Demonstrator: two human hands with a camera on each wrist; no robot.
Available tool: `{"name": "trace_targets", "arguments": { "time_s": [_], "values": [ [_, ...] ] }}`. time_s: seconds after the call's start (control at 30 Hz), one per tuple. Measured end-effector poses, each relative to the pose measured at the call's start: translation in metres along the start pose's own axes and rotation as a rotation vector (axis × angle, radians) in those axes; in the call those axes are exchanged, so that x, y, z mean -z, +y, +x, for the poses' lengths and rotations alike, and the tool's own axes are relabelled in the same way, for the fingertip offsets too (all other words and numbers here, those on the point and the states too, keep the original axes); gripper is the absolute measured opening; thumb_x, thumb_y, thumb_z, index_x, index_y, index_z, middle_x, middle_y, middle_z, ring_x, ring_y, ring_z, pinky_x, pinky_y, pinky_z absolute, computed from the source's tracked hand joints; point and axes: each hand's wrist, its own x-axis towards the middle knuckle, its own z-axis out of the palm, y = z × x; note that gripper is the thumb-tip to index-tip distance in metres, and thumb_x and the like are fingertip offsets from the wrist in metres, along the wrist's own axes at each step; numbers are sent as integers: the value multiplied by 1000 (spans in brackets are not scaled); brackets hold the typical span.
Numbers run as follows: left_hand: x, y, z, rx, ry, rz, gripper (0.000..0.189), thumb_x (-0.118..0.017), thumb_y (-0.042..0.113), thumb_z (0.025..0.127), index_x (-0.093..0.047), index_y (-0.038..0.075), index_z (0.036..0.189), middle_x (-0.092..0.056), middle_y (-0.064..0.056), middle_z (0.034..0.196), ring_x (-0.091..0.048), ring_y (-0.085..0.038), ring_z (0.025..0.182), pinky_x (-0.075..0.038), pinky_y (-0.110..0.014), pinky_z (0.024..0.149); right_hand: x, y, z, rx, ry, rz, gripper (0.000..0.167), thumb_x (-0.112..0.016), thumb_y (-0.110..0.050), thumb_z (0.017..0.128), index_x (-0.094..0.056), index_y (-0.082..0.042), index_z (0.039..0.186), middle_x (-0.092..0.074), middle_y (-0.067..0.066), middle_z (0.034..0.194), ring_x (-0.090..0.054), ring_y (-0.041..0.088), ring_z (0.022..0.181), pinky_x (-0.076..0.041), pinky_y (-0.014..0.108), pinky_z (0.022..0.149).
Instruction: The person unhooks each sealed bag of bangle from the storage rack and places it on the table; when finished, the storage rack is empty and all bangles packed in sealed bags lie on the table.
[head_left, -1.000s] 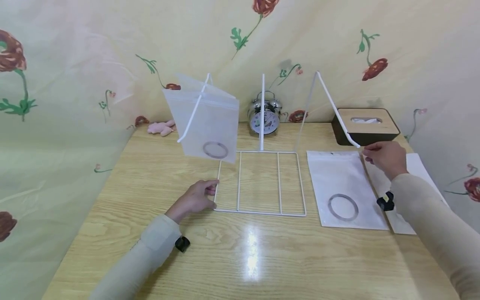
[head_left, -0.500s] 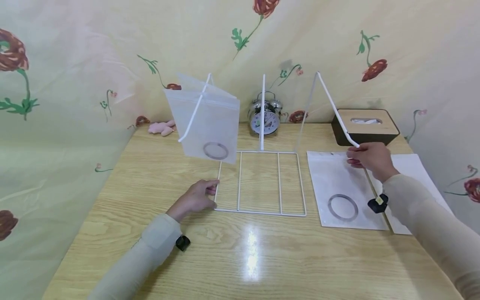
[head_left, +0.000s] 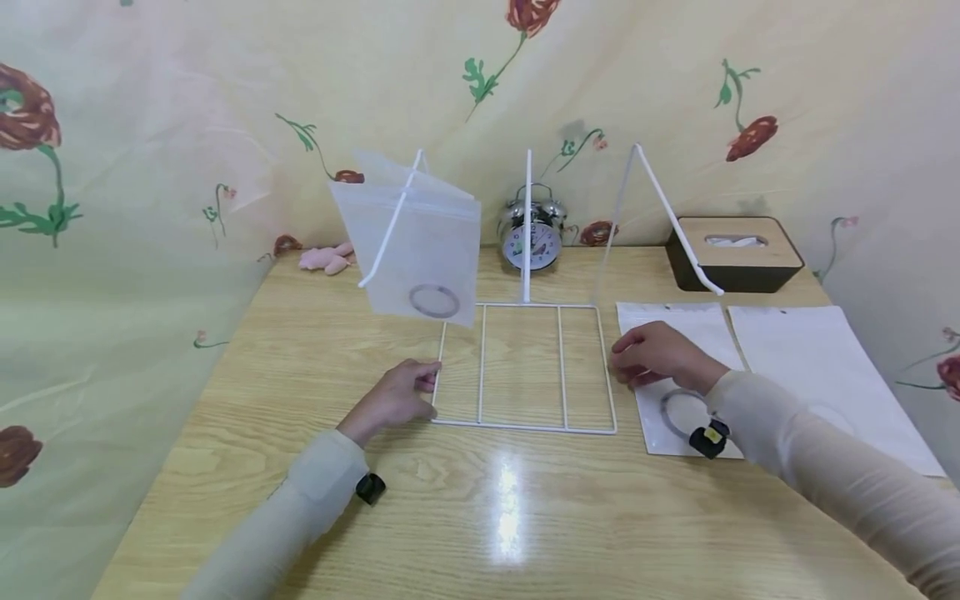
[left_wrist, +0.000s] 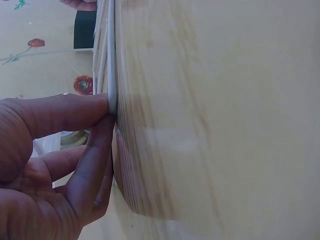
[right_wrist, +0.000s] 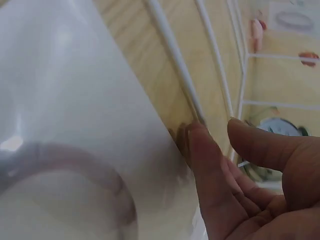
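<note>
Fingers of the L hand [head_left: 393, 396] pinch the L side bar of a white wire rack [head_left: 482, 367], near its front corner; those of the R hand [head_left: 660, 354] are loose & a bit bent, thumb apart from the next finger, w/ nothing held. R fingertips are right by the rack's R bar; can't tell if they touch it. Biggest is the wall cloth [head_left: 375, 75], pale yellow w/ red flowers & green stems. Next is the light wood table [head_left: 420, 533], w/ a shiny spot up front. Rack sits mid table, base flat, w/ 3 white prongs that rise at the back & slope down to the front. To its R, 2 flat white bags lie side by side: the near bag [head_left: 705, 325] is partly under the R hand & sleeve, & the far bag [head_left: 810, 358] is just past it. A see-thru-ish hung bag [head_left: 450, 250] is on the rack's L prong, off the table. Tissue box [head_left: 738, 258], wood top & dark sides, is at back R. Silver clock [head_left: 546, 247] w/ 2 bells stands behind the mid prong. Pink toy [head_left: 324, 260] lies back L. Smallest is a gray ring [right_wrist: 55, 154] on the near bag.
</note>
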Motion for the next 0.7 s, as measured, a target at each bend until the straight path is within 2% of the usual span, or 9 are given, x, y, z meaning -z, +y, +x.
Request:
{"name": "trace_targets", "arguments": {
  "time_s": [0.27,0.47,0.7],
  "values": [
    [0,3,0,8,17,3,81,-80,-9,74,-49,4,147,-56,-6,112,-57,-23,109,-53,-32,88,-21,-6,-1,-65,49,-88,26,-74,-7,89,-62,8,106,-70,11,84,-67,15,70,-59,30,64],
    [-1,7,3,6,34,12,81,-82,-10,71,-51,3,145,-57,-5,109,-58,-22,106,-53,-33,87,-20,-8,2,-57,82,-115,22,-72,-3,89,-63,9,104,-69,12,84,-67,15,67,-60,30,63],
    [-4,13,8,2,36,87,81,-83,-6,70,-51,2,144,-58,-4,109,-60,-22,105,-52,-35,91,-19,-6,6,-58,112,-136,27,-71,-3,89,-60,10,110,-68,15,89,-66,15,67,-59,30,63]
  ]
}}
